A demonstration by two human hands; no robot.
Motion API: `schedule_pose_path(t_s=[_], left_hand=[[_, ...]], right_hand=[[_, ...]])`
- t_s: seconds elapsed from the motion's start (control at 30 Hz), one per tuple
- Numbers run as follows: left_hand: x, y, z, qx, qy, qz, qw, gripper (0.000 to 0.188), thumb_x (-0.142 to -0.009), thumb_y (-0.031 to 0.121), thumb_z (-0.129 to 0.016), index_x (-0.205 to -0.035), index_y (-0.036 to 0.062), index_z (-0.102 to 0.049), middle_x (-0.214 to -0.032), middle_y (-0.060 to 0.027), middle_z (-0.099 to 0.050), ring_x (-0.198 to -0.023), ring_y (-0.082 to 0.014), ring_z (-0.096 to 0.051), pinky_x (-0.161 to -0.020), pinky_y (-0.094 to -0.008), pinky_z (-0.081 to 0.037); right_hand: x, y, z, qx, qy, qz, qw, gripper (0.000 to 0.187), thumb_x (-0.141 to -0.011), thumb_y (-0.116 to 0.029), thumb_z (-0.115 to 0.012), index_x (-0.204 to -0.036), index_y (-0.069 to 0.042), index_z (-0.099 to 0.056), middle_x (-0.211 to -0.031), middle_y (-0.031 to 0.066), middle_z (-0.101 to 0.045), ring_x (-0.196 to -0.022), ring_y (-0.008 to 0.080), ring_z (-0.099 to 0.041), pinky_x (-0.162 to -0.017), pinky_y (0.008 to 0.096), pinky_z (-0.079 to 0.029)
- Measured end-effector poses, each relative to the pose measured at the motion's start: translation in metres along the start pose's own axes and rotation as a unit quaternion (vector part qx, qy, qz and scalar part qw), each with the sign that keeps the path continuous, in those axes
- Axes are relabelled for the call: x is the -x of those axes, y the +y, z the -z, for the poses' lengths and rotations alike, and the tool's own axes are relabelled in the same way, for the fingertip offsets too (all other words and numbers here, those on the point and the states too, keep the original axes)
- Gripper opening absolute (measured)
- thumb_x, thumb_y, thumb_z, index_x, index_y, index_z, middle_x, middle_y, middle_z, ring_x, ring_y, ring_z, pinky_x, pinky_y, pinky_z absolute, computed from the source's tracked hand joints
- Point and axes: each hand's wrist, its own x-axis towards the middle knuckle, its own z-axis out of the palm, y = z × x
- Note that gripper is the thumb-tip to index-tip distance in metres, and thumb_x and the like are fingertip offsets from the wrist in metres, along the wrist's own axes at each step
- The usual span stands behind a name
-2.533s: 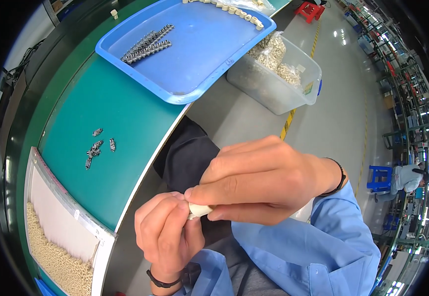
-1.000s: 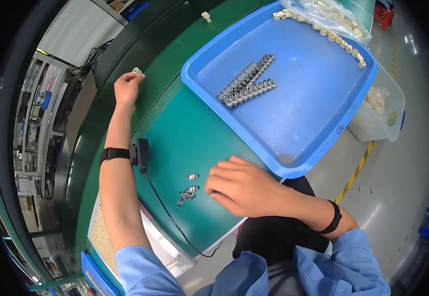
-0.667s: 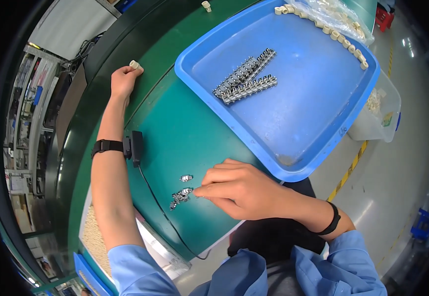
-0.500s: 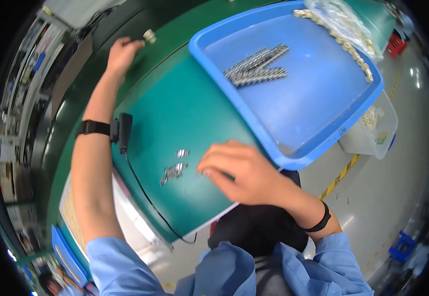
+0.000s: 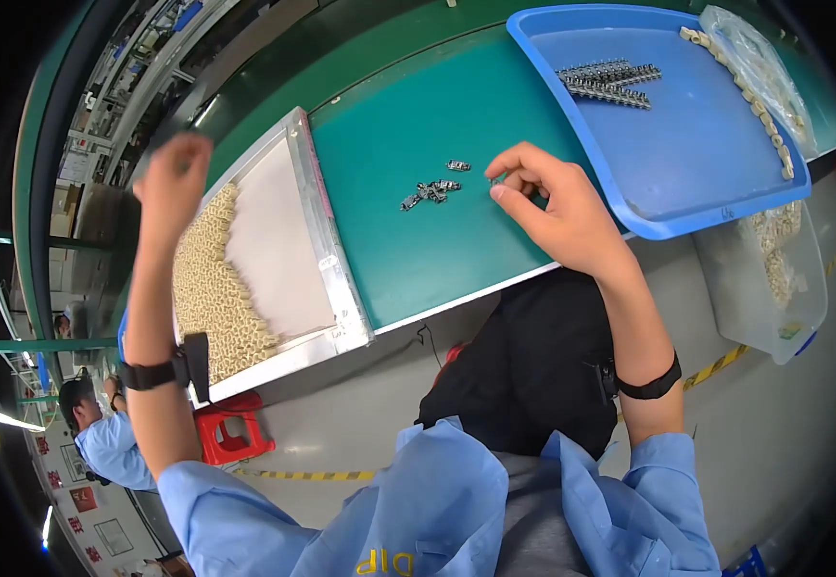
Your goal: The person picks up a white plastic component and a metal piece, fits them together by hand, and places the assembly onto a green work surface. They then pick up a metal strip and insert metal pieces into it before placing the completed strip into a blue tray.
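My right hand (image 5: 564,213) hovers over the green mat (image 5: 389,260), thumb and forefinger pinched on a small dark metal piece (image 5: 493,181) whose shape is hard to make out. Beside those fingertips lies a loose cluster of small metal parts (image 5: 430,192), with a single one (image 5: 457,165) just behind it. My left hand (image 5: 176,178) is raised at the left, near a white-framed tray (image 5: 327,240) partly covered by rows of small cream-coloured parts (image 5: 211,298). Motion smears its fingers, so whether it holds anything is unclear.
A blue tray (image 5: 644,226) at the right holds metal strips (image 5: 610,82), a line of cream pieces (image 5: 760,111) and a clear plastic bag (image 5: 760,67). Below it stands a translucent bin (image 5: 760,298). A red stool (image 5: 235,433) and a person in blue (image 5: 110,447) are at the lower left.
My left hand has left the cream piece on the green surface at the far left and swung back towards me. The view has turned left, revealing the white-framed tray. My right hand stays beside the metal parts.
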Motion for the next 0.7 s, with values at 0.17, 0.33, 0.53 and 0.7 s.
schedule_pose_path(t_s=[0.17,0.33,0.53,0.7], left_hand=[[0.073,-0.033,-0.029,-0.25,0.002,-0.005,0.968,0.014,-0.086,0.021,-0.067,-0.098,0.017,-0.074,-0.104,-0.0006,-0.068,-0.11,-0.0205,-0.058,-0.092,-0.0468,-0.033],[0.079,-0.046,-0.051,-0.259,0.022,-0.009,0.966,0.016,-0.085,0.024,-0.069,-0.096,0.0133,-0.074,-0.108,-0.0002,-0.067,-0.116,-0.0217,-0.054,-0.094,-0.0463,-0.032],[0.072,-0.057,-0.071,-0.259,0.027,0.012,0.965,0.017,-0.083,0.025,-0.071,-0.094,0.0129,-0.074,-0.108,-0.0001,-0.067,-0.114,-0.0218,-0.055,-0.094,-0.0474,-0.032],[0.063,-0.063,-0.08,-0.249,0.032,0.009,0.968,0.014,-0.083,0.024,-0.072,-0.092,0.0142,-0.072,-0.108,0.0,-0.067,-0.113,-0.0224,-0.056,-0.094,-0.0482,-0.033]], right_hand=[[0.004,0.004,-0.003,-0.022,0.033,0.036,0.999,0.013,-0.089,-0.006,-0.067,-0.102,-0.001,-0.066,-0.079,0.0028,-0.065,-0.074,0.0089,-0.058,-0.067,0.026,-0.044],[0.004,0.005,-0.003,-0.008,0.031,0.034,0.999,0.014,-0.087,-0.007,-0.069,-0.1,-0.001,-0.066,-0.079,0.0023,-0.066,-0.074,0.0086,-0.058,-0.067,0.0255,-0.043],[0.007,0.002,-0.001,0.016,0.044,0.01,0.999,0.012,-0.087,-0.007,-0.066,-0.097,0.0,-0.065,-0.079,0.0089,-0.069,-0.073,0.0166,-0.064,-0.068,0.0308,-0.05],[0.003,0.014,-0.004,0.057,0.051,0.094,0.993,0.013,-0.087,-0.007,-0.069,-0.099,-0.002,-0.067,-0.088,0.0057,-0.067,-0.078,0.0162,-0.063,-0.072,0.0289,-0.048]])
